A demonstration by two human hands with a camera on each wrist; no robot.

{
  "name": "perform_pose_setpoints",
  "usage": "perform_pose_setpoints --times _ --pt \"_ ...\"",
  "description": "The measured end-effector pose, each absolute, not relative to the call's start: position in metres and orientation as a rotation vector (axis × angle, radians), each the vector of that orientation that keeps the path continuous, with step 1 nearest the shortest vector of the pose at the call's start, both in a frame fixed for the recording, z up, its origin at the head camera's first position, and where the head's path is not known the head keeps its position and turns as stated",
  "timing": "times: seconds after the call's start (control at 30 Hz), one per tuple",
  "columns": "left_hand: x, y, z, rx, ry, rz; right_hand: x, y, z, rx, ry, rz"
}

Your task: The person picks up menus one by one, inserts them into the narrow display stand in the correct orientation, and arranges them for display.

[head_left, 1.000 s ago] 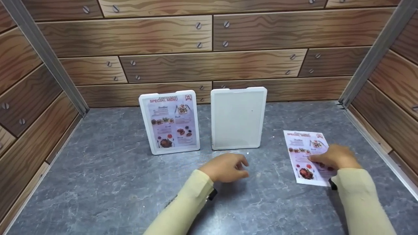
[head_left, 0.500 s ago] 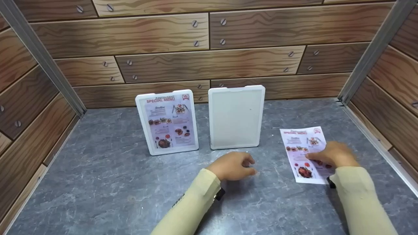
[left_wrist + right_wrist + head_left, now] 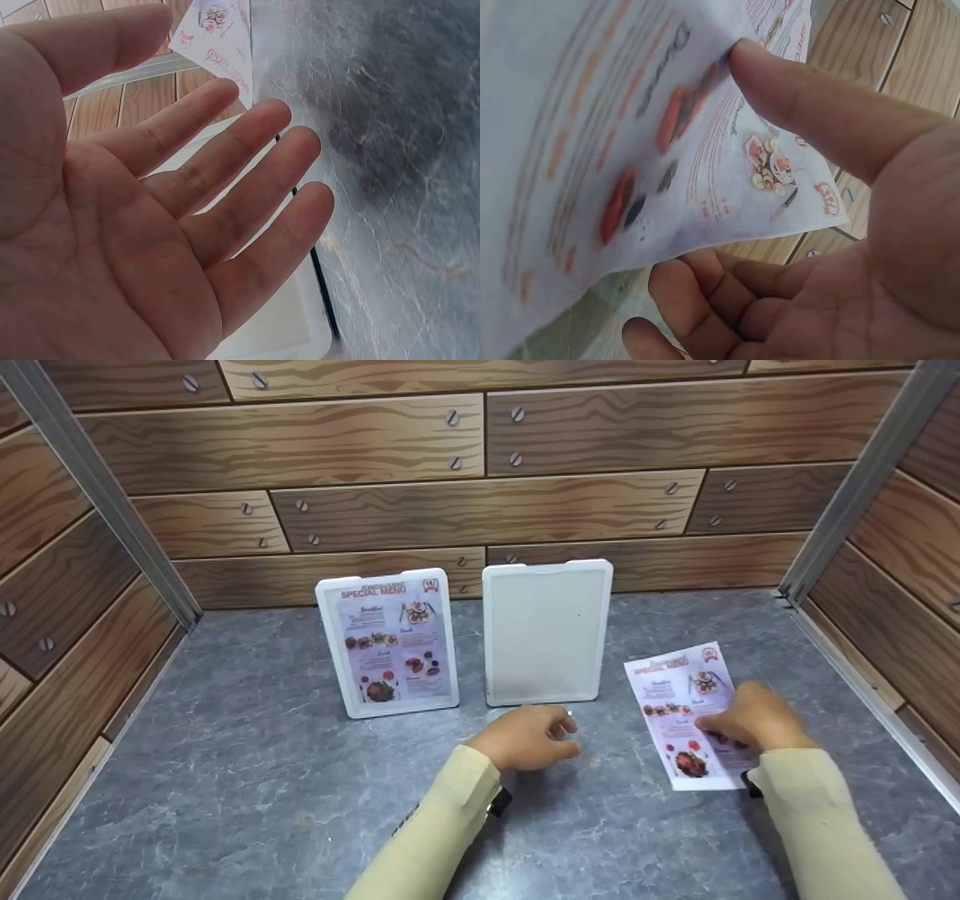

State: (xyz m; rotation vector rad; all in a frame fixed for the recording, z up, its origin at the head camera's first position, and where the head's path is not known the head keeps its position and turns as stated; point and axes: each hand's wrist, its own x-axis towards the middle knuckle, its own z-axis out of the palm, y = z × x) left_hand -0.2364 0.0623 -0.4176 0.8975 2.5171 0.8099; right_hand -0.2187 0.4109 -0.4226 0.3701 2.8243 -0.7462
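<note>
My right hand pinches a printed menu sheet by its right side. In the right wrist view the thumb lies on the printed face of the sheet, with the fingers curled behind it. My left hand holds nothing; the left wrist view shows its fingers loosely extended and apart. Just beyond that hand stands a white frame with a blank panel, upright. To its left, another white frame stands upright with a matching menu in it.
A grey marbled tabletop lies under everything. Wood-patterned panels enclose it at the back and both sides, with metal strips at the corners.
My right hand has shifted slightly left with the menu sheet, whose top edge now tilts more. My left hand has moved a little to the right. Both frames stay in place.
</note>
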Motion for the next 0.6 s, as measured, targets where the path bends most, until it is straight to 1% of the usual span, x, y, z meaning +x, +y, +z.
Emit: perform_pose_setpoints --times 0.33,0.6 --pt "-0.238 0.059 -0.417 0.829 2.569 0.913 -0.221 0.405 -0.421 0.277 2.881 -0.649" --pt "-0.242 0.056 -0.417 0.801 2.584 1.023 -0.224 0.400 -0.423 0.241 3.036 -0.724"
